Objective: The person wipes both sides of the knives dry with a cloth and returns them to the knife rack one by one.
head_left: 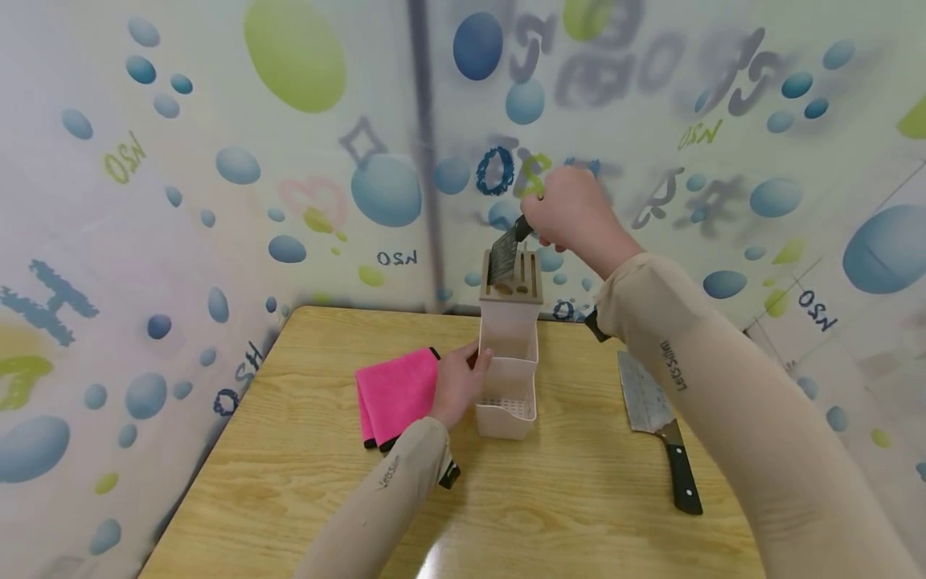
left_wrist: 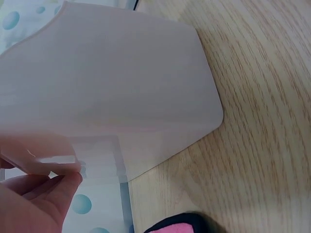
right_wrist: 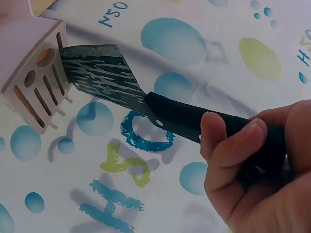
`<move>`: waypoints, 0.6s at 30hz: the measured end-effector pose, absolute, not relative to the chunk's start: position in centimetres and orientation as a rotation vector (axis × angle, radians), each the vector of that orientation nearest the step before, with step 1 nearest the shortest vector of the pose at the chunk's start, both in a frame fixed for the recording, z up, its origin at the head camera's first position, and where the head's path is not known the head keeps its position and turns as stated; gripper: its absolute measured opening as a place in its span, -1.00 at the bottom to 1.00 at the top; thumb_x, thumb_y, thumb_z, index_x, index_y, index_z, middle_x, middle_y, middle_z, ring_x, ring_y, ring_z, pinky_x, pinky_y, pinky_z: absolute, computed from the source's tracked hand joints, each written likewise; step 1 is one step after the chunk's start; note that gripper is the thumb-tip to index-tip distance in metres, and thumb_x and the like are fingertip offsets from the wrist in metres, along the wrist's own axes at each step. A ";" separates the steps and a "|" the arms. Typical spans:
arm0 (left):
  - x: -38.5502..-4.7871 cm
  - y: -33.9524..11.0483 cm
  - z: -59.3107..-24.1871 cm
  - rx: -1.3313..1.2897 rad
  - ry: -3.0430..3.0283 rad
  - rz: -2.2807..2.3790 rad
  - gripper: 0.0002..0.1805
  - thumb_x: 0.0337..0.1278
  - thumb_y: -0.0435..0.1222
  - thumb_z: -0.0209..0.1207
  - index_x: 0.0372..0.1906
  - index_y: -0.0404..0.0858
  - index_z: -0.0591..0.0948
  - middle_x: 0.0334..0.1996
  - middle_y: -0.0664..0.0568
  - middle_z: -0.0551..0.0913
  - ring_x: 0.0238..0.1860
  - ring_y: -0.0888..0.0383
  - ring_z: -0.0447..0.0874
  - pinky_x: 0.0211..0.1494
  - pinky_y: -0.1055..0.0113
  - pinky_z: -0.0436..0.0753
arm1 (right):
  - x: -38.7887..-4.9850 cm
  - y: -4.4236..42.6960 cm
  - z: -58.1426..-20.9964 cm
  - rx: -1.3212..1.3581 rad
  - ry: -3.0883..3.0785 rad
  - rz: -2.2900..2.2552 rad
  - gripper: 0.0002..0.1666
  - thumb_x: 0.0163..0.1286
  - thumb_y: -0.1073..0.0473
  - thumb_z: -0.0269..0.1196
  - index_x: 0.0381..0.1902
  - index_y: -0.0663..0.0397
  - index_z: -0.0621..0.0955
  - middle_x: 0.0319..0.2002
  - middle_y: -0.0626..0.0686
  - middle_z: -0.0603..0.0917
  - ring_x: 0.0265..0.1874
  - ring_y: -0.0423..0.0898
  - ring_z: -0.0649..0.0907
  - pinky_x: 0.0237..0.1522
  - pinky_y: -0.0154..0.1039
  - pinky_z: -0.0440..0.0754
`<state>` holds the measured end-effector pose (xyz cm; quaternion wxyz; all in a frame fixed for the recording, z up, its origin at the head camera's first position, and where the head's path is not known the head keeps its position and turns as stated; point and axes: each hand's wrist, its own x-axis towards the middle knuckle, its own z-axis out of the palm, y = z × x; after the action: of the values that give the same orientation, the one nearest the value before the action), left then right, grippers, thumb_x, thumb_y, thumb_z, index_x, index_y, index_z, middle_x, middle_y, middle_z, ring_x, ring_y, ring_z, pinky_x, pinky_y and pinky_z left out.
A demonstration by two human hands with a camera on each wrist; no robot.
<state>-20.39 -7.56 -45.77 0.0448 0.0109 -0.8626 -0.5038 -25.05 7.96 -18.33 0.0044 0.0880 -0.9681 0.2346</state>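
Observation:
A pale pink knife holder stands upright on the table, with a slotted beige top and stepped open compartments in front. My right hand grips the black handle of a kitchen knife above it. The knife's broad, dark, streaked blade points down at an outer slot of the top; how deep its end sits is hard to tell. My left hand holds the holder's left side, its fingers at the edge of the wall.
A folded pink cloth with black corners lies left of the holder, beside my left hand. To the right, a cleaver with a black handle lies flat on the wooden table. A patterned wall rises behind the table.

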 end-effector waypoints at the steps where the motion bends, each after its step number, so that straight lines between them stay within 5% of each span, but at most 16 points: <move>1: -20.4 -7.6 -45.8 0.033 -2.635 -1.539 -0.53 0.53 -0.18 0.16 0.38 -0.28 0.56 0.16 -0.18 0.71 0.12 -0.01 0.74 0.14 0.09 0.75 | -25.1 7.9 -18.4 0.276 -3.033 0.740 -0.46 0.51 0.14 -0.06 -0.75 0.04 0.42 -0.71 0.06 0.63 -0.69 -0.03 0.64 -0.67 -0.28 0.38; 8: -20.4 -7.5 -45.8 0.040 -2.631 -1.536 -0.54 0.52 -0.18 0.17 0.38 -0.28 0.57 0.15 -0.18 0.72 0.11 0.00 0.74 0.13 0.09 0.76 | -25.3 7.7 -18.6 0.353 -3.019 0.739 -0.65 0.42 0.15 0.02 -0.60 0.09 0.44 -0.74 0.04 0.56 -0.63 -0.03 0.73 -0.66 -0.28 0.42; 14: -20.4 -7.5 -45.8 0.042 -2.644 -1.525 -0.53 0.53 -0.16 0.16 0.39 -0.26 0.56 0.16 -0.17 0.71 0.13 0.00 0.73 0.15 0.09 0.75 | -25.2 7.7 -18.9 0.516 -2.954 0.693 -0.81 0.42 0.16 0.10 -0.25 0.19 0.55 -0.56 0.10 0.64 -0.62 -0.08 0.72 -0.48 -0.20 0.58; 18: -20.4 -7.5 -45.9 0.042 -2.650 -1.518 -0.52 0.53 -0.16 0.16 0.39 -0.26 0.55 0.17 -0.18 0.70 0.16 -0.01 0.72 0.17 0.08 0.74 | -25.3 7.7 -19.1 0.609 -2.883 0.675 -0.81 0.46 0.17 0.14 -0.19 0.22 0.58 -0.45 0.15 0.65 -0.62 -0.10 0.70 -0.44 -0.20 0.64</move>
<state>-20.45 -7.54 -45.92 0.0436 0.0139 -0.8669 -0.4964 -25.33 7.67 -19.14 0.0592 0.2012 -0.9520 0.2228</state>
